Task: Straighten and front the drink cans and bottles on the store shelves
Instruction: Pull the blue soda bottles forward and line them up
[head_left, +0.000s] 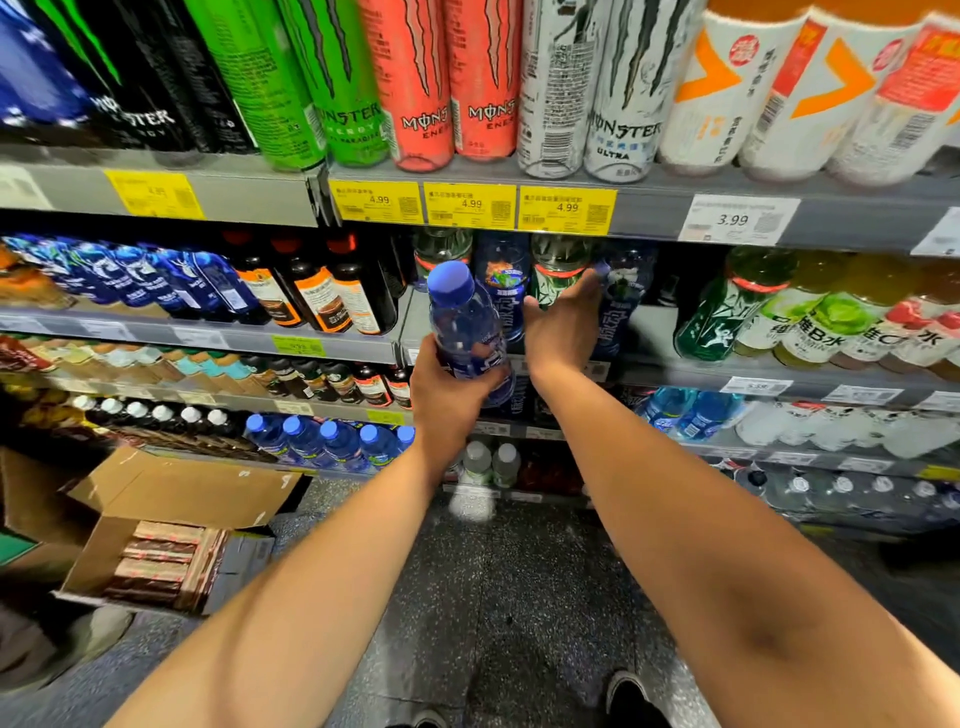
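Speckled grey floor (519, 597) under tiered grey shelves (727, 218). Three yellow price tags (470, 205) hang above the blue bottle (465, 322), gripped by the left hand (449, 395); right hand (563, 322), fingers straight, reaches beside it.

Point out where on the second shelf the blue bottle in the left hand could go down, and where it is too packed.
Bare shelf shows at the front between the dark orange-label bottles and the blue bottles behind the left hand's held bottle, and right of the right hand, before the green bottle. Left and right ends are packed tight.
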